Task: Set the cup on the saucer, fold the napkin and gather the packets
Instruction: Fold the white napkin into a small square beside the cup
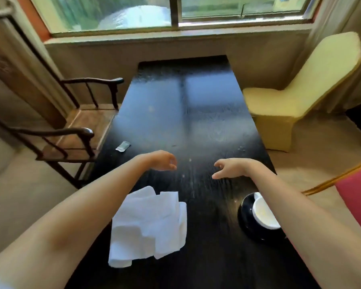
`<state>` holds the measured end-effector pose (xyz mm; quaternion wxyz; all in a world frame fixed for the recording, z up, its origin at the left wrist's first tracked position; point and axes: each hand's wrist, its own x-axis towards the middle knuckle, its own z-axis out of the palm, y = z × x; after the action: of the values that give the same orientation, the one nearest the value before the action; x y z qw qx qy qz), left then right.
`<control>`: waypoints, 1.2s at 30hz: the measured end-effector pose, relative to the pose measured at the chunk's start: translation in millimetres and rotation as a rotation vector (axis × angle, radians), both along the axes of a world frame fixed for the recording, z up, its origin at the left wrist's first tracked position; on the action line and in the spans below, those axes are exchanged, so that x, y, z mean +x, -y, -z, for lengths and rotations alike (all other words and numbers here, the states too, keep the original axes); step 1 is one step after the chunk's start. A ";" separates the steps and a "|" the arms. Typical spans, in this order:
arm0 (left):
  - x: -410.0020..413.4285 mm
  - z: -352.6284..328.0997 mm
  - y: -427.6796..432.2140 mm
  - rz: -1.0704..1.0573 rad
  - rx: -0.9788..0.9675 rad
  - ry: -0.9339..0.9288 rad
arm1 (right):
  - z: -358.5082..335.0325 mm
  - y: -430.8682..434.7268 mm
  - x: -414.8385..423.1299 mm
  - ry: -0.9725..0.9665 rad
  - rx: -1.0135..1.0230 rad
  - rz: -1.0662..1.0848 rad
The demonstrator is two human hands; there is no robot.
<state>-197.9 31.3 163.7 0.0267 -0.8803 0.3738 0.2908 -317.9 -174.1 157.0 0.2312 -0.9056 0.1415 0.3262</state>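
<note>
Both hands were held empty above the dark table, fingers loosely curled and facing each other.

The left hand (163,160) was held over the table (186,113) with its fingers bent inward and nothing gripped; the right hand (229,168) was held opposite it, fingers half spread and thumb lowered, likewise gripping nothing. A bare strip of tabletop was left between the two sets of fingertips. The crumpled white napkin (148,226) was laid unfolded nearer the person than the left fingers, below the left forearm. A single small packet (123,146) was seen beyond and outboard of the left fingers, near the table's left edge. The white cup (264,213) was seated on the dark saucer (247,215), nearer than the right fingers and partly covered by the right forearm.
</note>
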 end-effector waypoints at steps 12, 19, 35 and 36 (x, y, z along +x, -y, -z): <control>28.8 36.9 -167.3 -0.364 0.002 -0.158 | 59.6 -136.2 92.2 -0.061 -0.001 -0.252; 9.8 117.3 -188.6 -0.440 -0.043 -0.236 | 128.1 -172.1 80.9 -0.056 -0.142 -0.223; 10.8 136.9 -170.4 -0.351 -0.405 -0.058 | 115.0 -166.1 67.2 0.231 0.176 0.187; 7.8 124.4 -164.2 -0.335 -0.484 -0.098 | 100.6 -164.7 70.9 0.241 0.207 0.179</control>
<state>-190.1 195.5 39.4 -0.2506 -0.8954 0.2827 0.2359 -247.0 -9.3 56.4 0.3667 -0.8933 0.1585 0.2062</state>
